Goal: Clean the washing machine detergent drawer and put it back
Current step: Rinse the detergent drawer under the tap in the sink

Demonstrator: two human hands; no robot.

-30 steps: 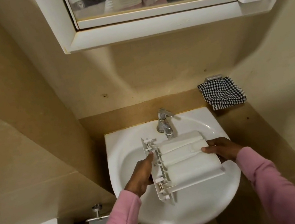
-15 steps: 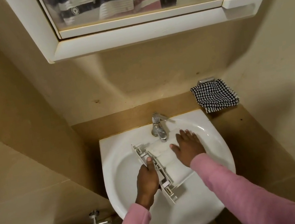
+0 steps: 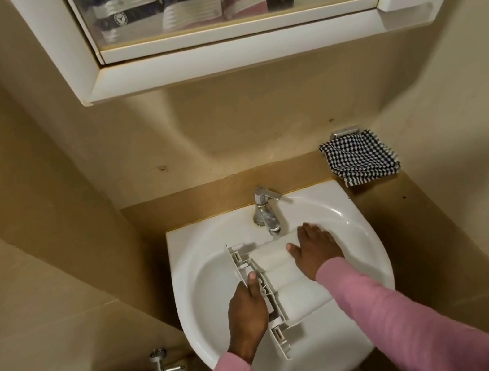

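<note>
Hanging out from the wall, the mirror cabinet (image 3: 230, 57) overhangs the sink (image 3: 375, 257), whose rim meets the tan counter at the back and right. Across the basin lies the detergent drawer (image 3: 299, 300), rounded side up, with bare basin showing to its left and near side. The left hand (image 3: 247, 312) grips the drawer's slanted front panel, thumb on top. The right hand (image 3: 313, 248) presses flat on the far end, fingers straight. A checked cloth (image 3: 361, 158) lies past the right back corner. The tap (image 3: 265, 211) ends just above the drawer's far edge.

Single head-worn view looks steeply down, close above the sink (image 3: 375, 247)
</note>
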